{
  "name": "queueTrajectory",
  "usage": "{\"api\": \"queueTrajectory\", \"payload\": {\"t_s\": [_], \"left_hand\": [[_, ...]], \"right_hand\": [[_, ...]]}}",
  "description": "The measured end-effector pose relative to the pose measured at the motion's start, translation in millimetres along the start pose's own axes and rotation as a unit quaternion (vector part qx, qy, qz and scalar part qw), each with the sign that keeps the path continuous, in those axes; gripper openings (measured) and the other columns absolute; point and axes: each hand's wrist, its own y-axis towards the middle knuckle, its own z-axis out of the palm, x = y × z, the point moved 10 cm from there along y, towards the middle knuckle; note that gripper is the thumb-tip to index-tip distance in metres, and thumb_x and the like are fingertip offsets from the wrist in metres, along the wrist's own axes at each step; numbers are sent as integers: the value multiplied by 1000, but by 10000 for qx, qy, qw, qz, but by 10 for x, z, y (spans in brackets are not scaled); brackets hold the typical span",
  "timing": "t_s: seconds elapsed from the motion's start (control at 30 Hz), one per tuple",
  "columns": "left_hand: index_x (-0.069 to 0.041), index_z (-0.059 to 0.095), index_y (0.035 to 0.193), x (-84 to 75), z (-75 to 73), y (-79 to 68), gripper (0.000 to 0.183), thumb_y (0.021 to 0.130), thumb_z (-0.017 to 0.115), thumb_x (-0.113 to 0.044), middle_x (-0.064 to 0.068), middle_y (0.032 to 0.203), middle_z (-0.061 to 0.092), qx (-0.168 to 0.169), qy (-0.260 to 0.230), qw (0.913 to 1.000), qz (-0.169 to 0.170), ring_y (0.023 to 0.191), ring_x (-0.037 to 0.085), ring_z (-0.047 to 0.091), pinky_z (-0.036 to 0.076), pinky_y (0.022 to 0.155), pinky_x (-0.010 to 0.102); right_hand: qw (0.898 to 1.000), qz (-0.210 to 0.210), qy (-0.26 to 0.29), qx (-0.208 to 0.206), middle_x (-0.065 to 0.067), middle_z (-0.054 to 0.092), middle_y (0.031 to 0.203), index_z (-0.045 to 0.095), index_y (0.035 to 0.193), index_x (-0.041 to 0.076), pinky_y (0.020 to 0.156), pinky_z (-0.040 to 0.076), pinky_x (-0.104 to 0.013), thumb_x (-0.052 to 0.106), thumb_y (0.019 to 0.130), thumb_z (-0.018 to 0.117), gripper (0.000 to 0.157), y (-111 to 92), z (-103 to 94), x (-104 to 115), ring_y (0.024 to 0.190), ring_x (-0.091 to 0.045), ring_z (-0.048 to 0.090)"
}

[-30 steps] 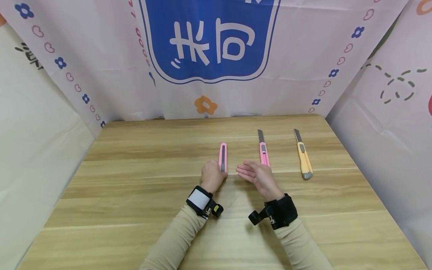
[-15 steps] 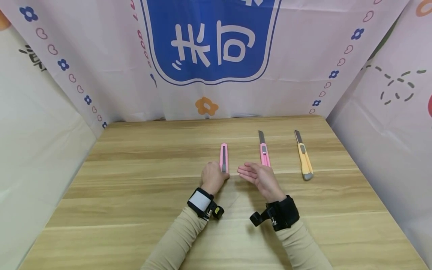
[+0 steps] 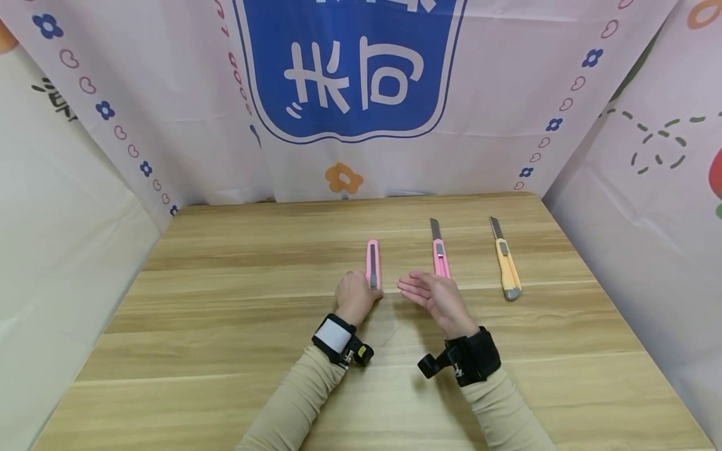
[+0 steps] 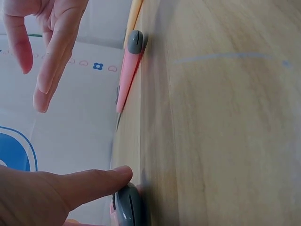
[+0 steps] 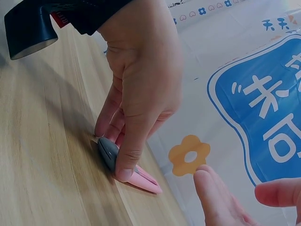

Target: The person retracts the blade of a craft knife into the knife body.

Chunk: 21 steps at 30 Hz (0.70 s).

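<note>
My left hand (image 3: 355, 297) holds a pink utility knife (image 3: 373, 260) that lies on the table, its blade drawn in. In the right wrist view, thumb and fingers of the left hand (image 5: 146, 84) pinch the knife (image 5: 146, 183) near its grey end cap. To the right, my right hand (image 3: 437, 297) hovers with its fingers extended, holding nothing. Beyond it lies a second pink utility knife (image 3: 441, 254), blade out, its lower end hidden behind the hand in the head view. A yellow utility knife (image 3: 507, 266), also with its blade out, lies farther right.
The wood-grain table (image 3: 197, 313) ends at a printed cloth backdrop (image 3: 225, 163), with cloth on both sides too. Each wrist wears a black strap (image 3: 474, 354) with a small camera mount. Both bare blades point toward the backdrop.
</note>
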Motion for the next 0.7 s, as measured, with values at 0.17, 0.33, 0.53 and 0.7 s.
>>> {"api": "queueTrajectory", "payload": {"t_s": [0.17,0.33,0.53,0.7], "left_hand": [[-6,58,66,-1,-3,0,37,67,87,-29,7,68,58,5,76,10000,14,56,17,49,31,42,24],[-6,56,63,-9,-18,-21,40,68,87,-31,6,67,56,-1,92,9999,89,56,17,48,30,42,24],[-3,62,72,0,-72,-101,36,70,85,-30,10,79,60,-118,-138,9995,269,65,18,48,40,49,26],[5,68,105,-8,-169,-191,46,74,83,-25,17,98,64,-311,-580,9966,488,79,23,57,56,68,33]], "right_hand": [[9999,29,88,-50,-11,72,109,37,138,-13,96,57,-30,14,103,40,44,-9,-15,-2,103,-16,71],[9998,53,113,-137,-9,73,107,36,138,-13,100,55,-33,14,103,40,44,-21,-58,-5,105,-18,71],[9991,98,-156,-372,-14,70,116,39,137,-10,99,56,-33,15,103,41,42,-20,-129,0,98,-12,71],[9912,-142,-1070,-767,-17,69,113,46,133,-9,92,60,-29,14,101,47,39,-12,-242,91,90,-9,71]]}}
